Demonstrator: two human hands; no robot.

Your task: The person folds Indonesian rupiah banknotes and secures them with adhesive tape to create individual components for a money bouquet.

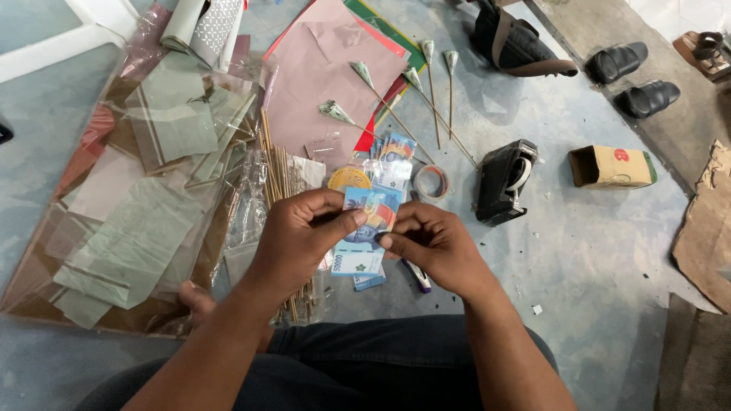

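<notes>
Both my hands hold a small stack of blue banknotes (pixel 364 228) over the floor in front of my lap. My left hand (pixel 298 232) pinches the stack's left side, thumb on top. My right hand (pixel 430 245) grips its right edge with thumb and fingers. More blue banknotes (pixel 392 146) lie fanned on the floor just beyond. Several wooden sticks topped with folded banknote cones (pixel 364 74) rest across a pink paper sheet (pixel 320 84).
A bundle of bamboo skewers (pixel 276 164) lies left of my hands, beside clear plastic sheets (pixel 164 152). A tape roll (pixel 432 183), a black tape dispenser (pixel 502 181), a small cardboard box (pixel 611 167), a black bag (pixel 518 42) and black sandals (pixel 632 76) lie to the right.
</notes>
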